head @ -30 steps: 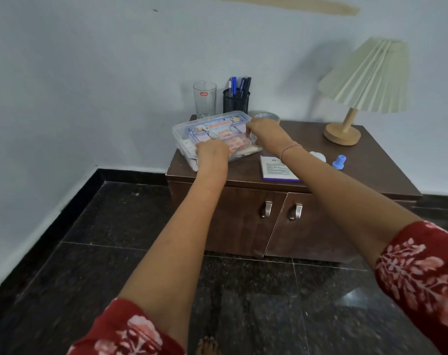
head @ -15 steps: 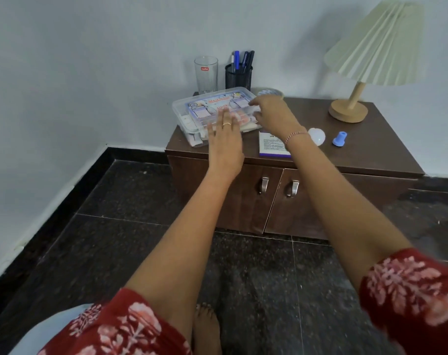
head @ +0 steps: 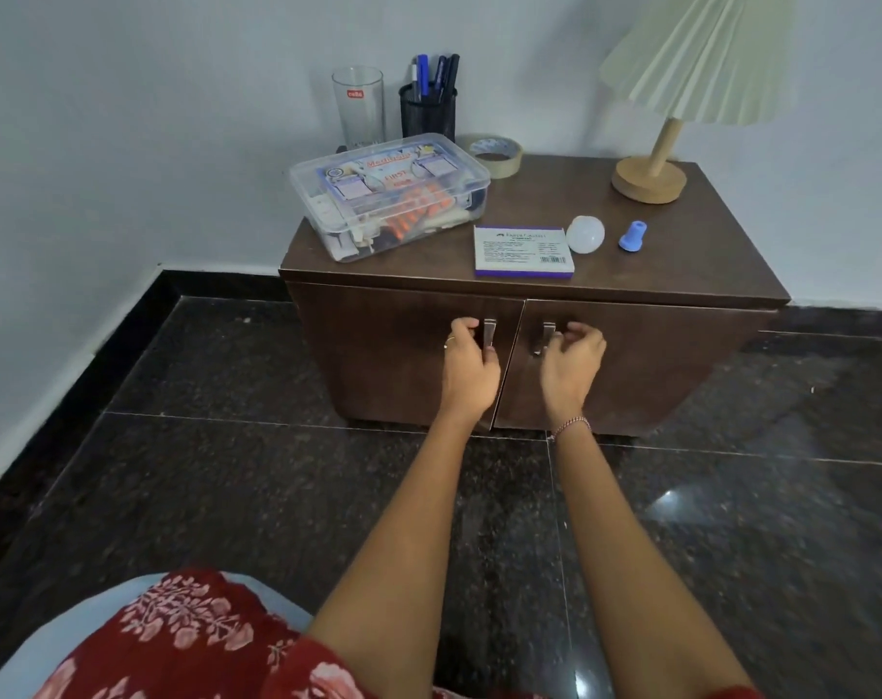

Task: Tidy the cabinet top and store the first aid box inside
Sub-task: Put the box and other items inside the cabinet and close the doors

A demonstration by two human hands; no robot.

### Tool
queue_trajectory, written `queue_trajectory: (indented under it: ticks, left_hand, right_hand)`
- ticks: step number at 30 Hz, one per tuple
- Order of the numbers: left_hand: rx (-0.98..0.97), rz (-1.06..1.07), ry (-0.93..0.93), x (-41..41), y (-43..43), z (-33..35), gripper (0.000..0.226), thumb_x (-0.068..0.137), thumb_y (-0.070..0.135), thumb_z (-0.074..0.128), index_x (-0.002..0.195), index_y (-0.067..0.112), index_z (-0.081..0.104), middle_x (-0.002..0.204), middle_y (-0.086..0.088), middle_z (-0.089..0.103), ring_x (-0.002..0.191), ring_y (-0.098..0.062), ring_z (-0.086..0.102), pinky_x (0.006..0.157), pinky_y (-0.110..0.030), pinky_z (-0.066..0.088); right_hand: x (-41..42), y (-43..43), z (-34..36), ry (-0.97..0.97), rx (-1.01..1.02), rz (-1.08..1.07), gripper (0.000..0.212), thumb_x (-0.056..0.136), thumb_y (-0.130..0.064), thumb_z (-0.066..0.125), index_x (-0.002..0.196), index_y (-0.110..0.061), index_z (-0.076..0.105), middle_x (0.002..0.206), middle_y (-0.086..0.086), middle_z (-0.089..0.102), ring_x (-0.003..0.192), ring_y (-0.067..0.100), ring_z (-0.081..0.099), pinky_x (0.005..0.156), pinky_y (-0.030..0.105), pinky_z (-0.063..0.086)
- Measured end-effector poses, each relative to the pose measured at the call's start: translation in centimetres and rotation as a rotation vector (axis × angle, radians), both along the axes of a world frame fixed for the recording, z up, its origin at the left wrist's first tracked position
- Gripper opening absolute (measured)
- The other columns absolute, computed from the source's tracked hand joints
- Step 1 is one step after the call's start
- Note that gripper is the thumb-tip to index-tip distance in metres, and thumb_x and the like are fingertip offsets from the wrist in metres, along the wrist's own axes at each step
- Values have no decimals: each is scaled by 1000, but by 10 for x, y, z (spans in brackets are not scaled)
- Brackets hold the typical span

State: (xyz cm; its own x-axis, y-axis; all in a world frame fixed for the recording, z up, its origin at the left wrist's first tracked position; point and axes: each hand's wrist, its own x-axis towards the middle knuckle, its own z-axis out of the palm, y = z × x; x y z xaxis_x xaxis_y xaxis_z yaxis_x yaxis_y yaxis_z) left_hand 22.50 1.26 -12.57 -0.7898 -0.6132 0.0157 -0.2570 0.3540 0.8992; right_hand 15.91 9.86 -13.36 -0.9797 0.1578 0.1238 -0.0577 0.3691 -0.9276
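The clear plastic first aid box (head: 388, 194), lid on, sits at the left of the brown cabinet top (head: 554, 194). Both cabinet doors look closed. My left hand (head: 469, 368) is down at the front, its fingers and thumb curled round the left door handle (head: 488, 333). My right hand (head: 572, 368) is curled at the right door handle (head: 548, 334), with the thumb on the metal. Neither hand touches the box.
On the top stand a drinking glass (head: 358, 108), a black pen holder (head: 428, 113), a tape roll (head: 494, 153) and a lamp (head: 648, 179). A white-and-purple pack (head: 523, 250), a white round piece (head: 585, 234) and a blue cap (head: 632, 237) lie near the front. Dark tiled floor lies below.
Both hands left the first aid box and dropped to the door handles. My view came closer and lower; the box stayed in place.
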Motion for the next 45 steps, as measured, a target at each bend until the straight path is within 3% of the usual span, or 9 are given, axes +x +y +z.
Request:
queue_trajectory:
  ticks: [5, 9, 14, 18, 25, 28, 32, 37, 45]
  left_hand:
    - [80, -72, -25, -4, 8, -6, 47, 92, 6, 49, 135, 14, 32, 123, -13, 55, 112, -27, 53, 91, -28, 38]
    - [60, -82, -45, 1, 7, -5, 66, 92, 9, 49, 146, 23, 13, 120, -12, 57, 104, -29, 59, 92, -37, 44]
    - [-122, -91, -51, 19, 10, -1, 83, 94, 23, 50, 146, 39, -13, 118, -16, 60, 108, -32, 59, 94, -47, 47]
    - [-290, -100, -121, 35, 10, -1, 66, 97, 43, 38, 145, 47, -6, 114, -15, 59, 101, -32, 61, 89, -45, 48]
    - [-373, -48, -150, 50, 9, 9, 50, 98, 52, 25, 144, 33, 20, 103, -12, 67, 96, -30, 63, 80, -39, 46]
    - [-555, 19, -189, 58, 14, 16, 53, 97, 54, 24, 142, 26, 27, 96, -14, 69, 89, -34, 65, 71, -38, 47]
    - [-686, 103, -277, 63, 25, 33, 51, 95, 57, 26, 130, 24, 42, 105, -18, 60, 89, -33, 59, 63, -33, 37]
    - [-780, 193, -336, 71, 24, 38, 37, 92, 50, 37, 112, 24, 54, 122, -15, 48, 108, -29, 44, 81, -43, 38]
    - [-605, 139, -412, 80, 18, 39, 46, 88, 39, 43, 123, 13, 56, 154, -19, 18, 145, -32, 7, 115, -52, 8]
  right_hand:
    - [-6, -6, -11, -112, -20, 59, 23, 92, -4, 47, 115, 0, 47, 108, 19, 65, 101, 32, 62, 86, 31, 42]
    - [-4, 0, -14, -34, -36, 80, 30, 91, 0, 44, 120, -1, 37, 99, 17, 66, 93, 30, 63, 69, 16, 35]
    - [13, 6, -16, 22, -20, 184, 50, 95, -17, 46, 139, -20, 21, 98, 8, 63, 91, 26, 63, 80, 31, 48]
    - [19, 23, -17, 77, 146, 290, 53, 97, -41, 42, 144, -36, 19, 126, 13, 58, 110, 28, 59, 90, 38, 48]
    - [28, 39, -2, 26, 440, 279, 57, 90, -66, 28, 136, -32, 28, 92, 14, 67, 88, 30, 65, 74, 39, 53]
    - [30, 31, 15, 83, 643, 85, 63, 83, -74, 25, 119, -27, 46, 111, 16, 55, 102, 34, 53, 66, 37, 44]
    - [20, 14, 41, -29, 714, -65, 50, 86, -60, 47, 100, -14, 61, 133, 14, 33, 119, 36, 34, 88, 47, 40]
    - [17, 5, 52, -147, 515, -89, 25, 82, -23, 65, 103, -11, 60, 143, 13, 23, 134, 41, 21, 108, 54, 30]
    - [34, 25, 46, -168, 472, 58, 47, 90, -16, 53, 136, -14, 41, 155, 27, -10, 144, 39, -18, 120, 45, 5]
